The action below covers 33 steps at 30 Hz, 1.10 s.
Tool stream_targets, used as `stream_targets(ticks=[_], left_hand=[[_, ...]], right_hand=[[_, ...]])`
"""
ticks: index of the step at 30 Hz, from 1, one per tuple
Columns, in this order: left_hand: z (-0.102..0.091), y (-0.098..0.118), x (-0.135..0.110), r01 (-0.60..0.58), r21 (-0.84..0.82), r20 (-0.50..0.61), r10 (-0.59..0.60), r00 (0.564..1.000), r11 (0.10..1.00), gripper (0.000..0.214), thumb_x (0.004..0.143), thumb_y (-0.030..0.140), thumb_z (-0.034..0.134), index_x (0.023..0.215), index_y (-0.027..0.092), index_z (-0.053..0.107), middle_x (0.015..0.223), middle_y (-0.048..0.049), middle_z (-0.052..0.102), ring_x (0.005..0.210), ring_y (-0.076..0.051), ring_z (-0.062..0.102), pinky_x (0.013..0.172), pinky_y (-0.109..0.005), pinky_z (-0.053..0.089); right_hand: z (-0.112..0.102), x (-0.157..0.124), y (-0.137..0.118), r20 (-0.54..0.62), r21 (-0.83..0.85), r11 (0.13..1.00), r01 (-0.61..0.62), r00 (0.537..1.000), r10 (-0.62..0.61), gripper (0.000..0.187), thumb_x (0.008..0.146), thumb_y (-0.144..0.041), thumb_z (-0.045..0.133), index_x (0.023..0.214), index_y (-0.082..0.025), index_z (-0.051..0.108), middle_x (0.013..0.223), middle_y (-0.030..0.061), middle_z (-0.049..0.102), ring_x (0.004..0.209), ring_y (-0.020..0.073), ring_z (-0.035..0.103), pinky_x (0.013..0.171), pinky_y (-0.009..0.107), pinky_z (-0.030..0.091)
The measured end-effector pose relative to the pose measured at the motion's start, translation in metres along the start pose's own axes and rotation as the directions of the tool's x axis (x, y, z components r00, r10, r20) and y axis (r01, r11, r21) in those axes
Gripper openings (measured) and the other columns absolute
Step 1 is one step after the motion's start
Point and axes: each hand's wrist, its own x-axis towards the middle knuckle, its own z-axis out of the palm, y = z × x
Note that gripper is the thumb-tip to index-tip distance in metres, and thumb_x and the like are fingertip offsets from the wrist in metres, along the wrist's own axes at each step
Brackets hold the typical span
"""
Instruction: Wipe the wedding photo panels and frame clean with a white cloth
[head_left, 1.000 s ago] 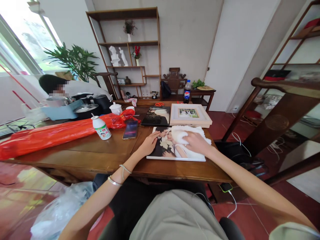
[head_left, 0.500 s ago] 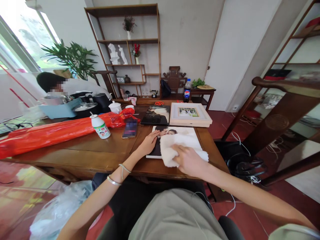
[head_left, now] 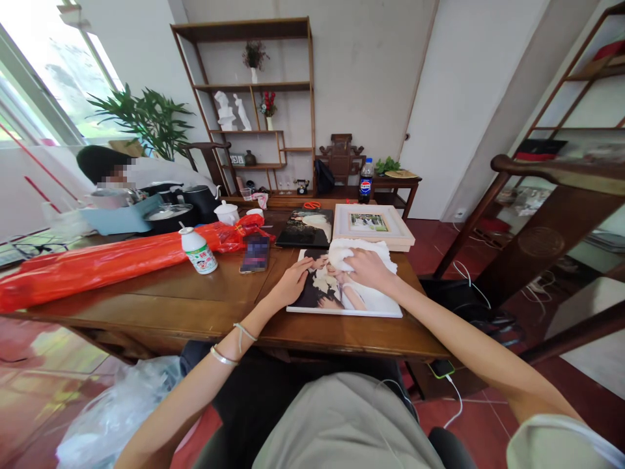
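Note:
A photo panel (head_left: pixel 336 293) with a printed picture of people lies flat near the table's front edge. My left hand (head_left: pixel 291 281) rests on its left side, fingers stretched out over the dark part of the print. In my right hand (head_left: pixel 368 267) is a white fluffy cloth (head_left: pixel 385 249), bunched under the fingers and pressed on the panel's upper part. The cloth hides the panel's far right corner. Just behind the panel are a dark photo panel (head_left: pixel 305 228) and a pale framed photo (head_left: pixel 405 231).
To the left are a phone (head_left: pixel 254 254), a white bottle with a straw (head_left: pixel 198 251) and a long red plastic-wrapped bundle (head_left: pixel 97 260). A cola bottle (head_left: pixel 366 181) stands at the back. Another person (head_left: pixel 156 172) leans over at far left. A wooden chair (head_left: pixel 522 228) is on the right.
My right hand has moved the cloth away from me, from the panel's near right part to its far edge, uncovering the lower print. My left hand stays on the panel.

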Motion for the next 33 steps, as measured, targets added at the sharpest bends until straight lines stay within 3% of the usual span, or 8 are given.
stream_targets(ticks=[5, 15, 19, 23, 27, 30, 33], left_hand=[[0.002, -0.002, 0.0, -0.01, 0.002, -0.007, 0.01, 1.0, 1.0, 0.04, 0.086, 0.018, 0.033, 0.118, 0.013, 0.055, 0.129, -0.0112, 0.053, 0.124, -0.021, 0.045, 0.107, -0.042, 0.033], [0.0, 0.001, 0.0, -0.012, -0.008, -0.008, 0.012, 1.0, 1.0, 0.04, 0.086, 0.017, 0.032, 0.118, 0.012, 0.055, 0.13, -0.0122, 0.052, 0.123, -0.021, 0.046, 0.106, -0.041, 0.033], [0.001, 0.0, 0.0, -0.017, -0.014, -0.013, 0.017, 1.0, 1.0, 0.04, 0.086, 0.017, 0.033, 0.118, 0.012, 0.055, 0.129, -0.0115, 0.053, 0.123, -0.021, 0.045, 0.106, -0.041, 0.033], [0.002, -0.001, 0.0, -0.026, 0.014, -0.013, 0.026, 1.0, 1.0, 0.04, 0.086, 0.018, 0.032, 0.118, 0.011, 0.056, 0.129, -0.0124, 0.053, 0.124, -0.021, 0.045, 0.107, -0.041, 0.032], [0.001, 0.0, 0.0, -0.006, 0.016, -0.007, 0.006, 1.0, 1.0, 0.04, 0.087, 0.018, 0.032, 0.119, 0.011, 0.055, 0.13, -0.0124, 0.052, 0.124, -0.021, 0.045, 0.107, -0.041, 0.033], [0.001, 0.0, 0.0, -0.005, 0.02, -0.007, 0.005, 1.0, 1.0, 0.04, 0.086, 0.018, 0.032, 0.119, 0.011, 0.055, 0.129, -0.0122, 0.053, 0.123, -0.021, 0.046, 0.106, -0.04, 0.033], [0.002, -0.002, 0.0, -0.011, 0.026, -0.008, 0.012, 1.0, 1.0, 0.041, 0.086, 0.018, 0.032, 0.119, 0.008, 0.054, 0.13, -0.0144, 0.051, 0.124, -0.022, 0.045, 0.107, -0.04, 0.033]], right_hand=[[-0.001, -0.006, -0.009, -0.003, 0.041, 0.997, 0.063, 0.998, -0.062, 0.023, 0.078, -0.019, 0.052, 0.096, -0.013, 0.065, 0.105, 0.0141, 0.06, 0.094, 0.0251, 0.055, 0.077, 0.032, 0.041], [-0.018, -0.072, -0.076, -0.025, 0.119, 0.921, 0.371, 0.928, -0.371, 0.014, 0.072, -0.015, 0.053, 0.078, -0.013, 0.065, 0.108, 0.0167, 0.055, 0.099, 0.028, 0.05, 0.073, 0.035, 0.043], [-0.021, -0.059, -0.063, -0.003, 0.147, 0.938, 0.315, 0.948, -0.318, 0.017, 0.073, -0.018, 0.053, 0.084, -0.016, 0.065, 0.103, 0.0129, 0.059, 0.091, 0.0252, 0.054, 0.071, 0.034, 0.042], [-0.018, -0.025, -0.028, 0.026, 0.108, 0.983, 0.147, 0.988, -0.15, 0.022, 0.076, -0.019, 0.052, 0.092, -0.016, 0.066, 0.1, 0.0118, 0.061, 0.089, 0.0244, 0.056, 0.071, 0.031, 0.041], [-0.009, 0.001, 0.003, 0.054, 0.032, 0.999, 0.044, 0.998, -0.045, 0.024, 0.081, -0.023, 0.048, 0.095, -0.014, 0.065, 0.098, 0.0133, 0.063, 0.09, 0.0258, 0.057, 0.07, 0.031, 0.04], [-0.004, 0.006, 0.008, 0.067, 0.003, 1.0, 0.028, 0.997, -0.029, 0.024, 0.082, -0.022, 0.047, 0.096, -0.014, 0.065, 0.098, 0.0133, 0.062, 0.09, 0.0261, 0.057, 0.069, 0.031, 0.041], [-0.005, -0.002, -0.005, 0.045, 0.002, 0.997, 0.078, 0.996, -0.078, 0.023, 0.08, -0.02, 0.049, 0.096, -0.015, 0.065, 0.108, 0.0137, 0.058, 0.093, 0.0259, 0.055, 0.07, 0.031, 0.041]])
